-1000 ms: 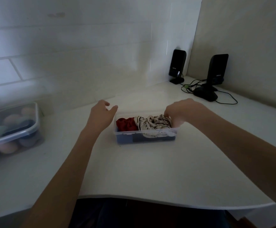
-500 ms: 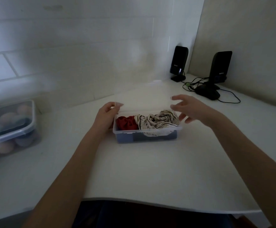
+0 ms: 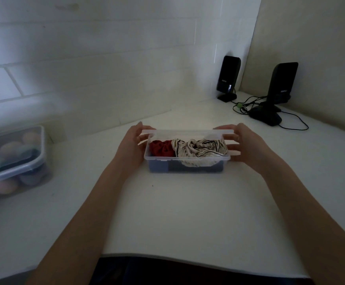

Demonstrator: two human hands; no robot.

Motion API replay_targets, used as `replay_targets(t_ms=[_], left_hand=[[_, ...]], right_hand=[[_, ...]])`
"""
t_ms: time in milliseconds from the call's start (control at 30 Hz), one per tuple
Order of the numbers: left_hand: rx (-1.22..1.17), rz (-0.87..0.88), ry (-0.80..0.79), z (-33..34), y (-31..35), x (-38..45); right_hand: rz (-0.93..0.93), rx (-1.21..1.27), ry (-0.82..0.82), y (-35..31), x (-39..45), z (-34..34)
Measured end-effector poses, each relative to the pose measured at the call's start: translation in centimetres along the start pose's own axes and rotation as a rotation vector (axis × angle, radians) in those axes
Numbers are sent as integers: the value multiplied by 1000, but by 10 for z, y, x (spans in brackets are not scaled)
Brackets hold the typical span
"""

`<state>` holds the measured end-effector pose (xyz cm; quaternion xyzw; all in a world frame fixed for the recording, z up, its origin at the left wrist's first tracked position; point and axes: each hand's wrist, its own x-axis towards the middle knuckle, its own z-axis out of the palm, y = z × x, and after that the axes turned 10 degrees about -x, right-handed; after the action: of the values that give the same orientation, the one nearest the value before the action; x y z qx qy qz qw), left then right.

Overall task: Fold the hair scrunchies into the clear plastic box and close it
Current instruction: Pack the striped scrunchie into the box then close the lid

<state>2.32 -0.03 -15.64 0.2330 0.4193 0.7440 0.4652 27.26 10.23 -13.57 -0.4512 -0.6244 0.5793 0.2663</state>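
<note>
1. Both hands moved onto the lid [image 3: 188, 132]: left hand [image 3: 131, 143] grips its 9 o'clock end, right hand [image 3: 247, 144] its 3 o'clock end.
2. Scrunchies [image 3: 188, 149] sit packed in the clear box [image 3: 186, 161], mid-worktop [image 3: 188, 212].
3. Folding looks done; lid not yet seated.

A dim room corner. A white desk [image 3: 188, 212] with a curved front edge meets a white tiled wall [image 3: 105, 58] at the back and a plain beige wall [image 3: 311, 38] on the right. Soft light falls across the tiles; the desk surface lies in shadow.
</note>
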Motion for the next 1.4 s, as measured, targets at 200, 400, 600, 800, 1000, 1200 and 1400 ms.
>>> replay_targets(t_ms=[200, 400, 600, 800, 1000, 1200, 1400], left_hand=[[173, 0, -117, -5, -6, -1], [194, 8, -123, -13, -10, -3], [294, 20, -116, -12, -9, -3], [432, 128, -103, -11, -12, -8], [742, 76, -231, -8, -10, -18], [747, 99, -229, -8, -11, -20], [829, 259, -299, -12, -16, -19]], right_hand=[[-80, -152, -127, 6, -3, 3], [-62, -33, -175, 10, -2, 0], [-113, -79, -175, 8, -3, 3], [-301, -310, 62, 16, -5, 19], [-334, -437, -135, 22, -11, 15], [-347, -314, -123, 22, -7, 15], [-453, -472, -61, 34, -1, 15]])
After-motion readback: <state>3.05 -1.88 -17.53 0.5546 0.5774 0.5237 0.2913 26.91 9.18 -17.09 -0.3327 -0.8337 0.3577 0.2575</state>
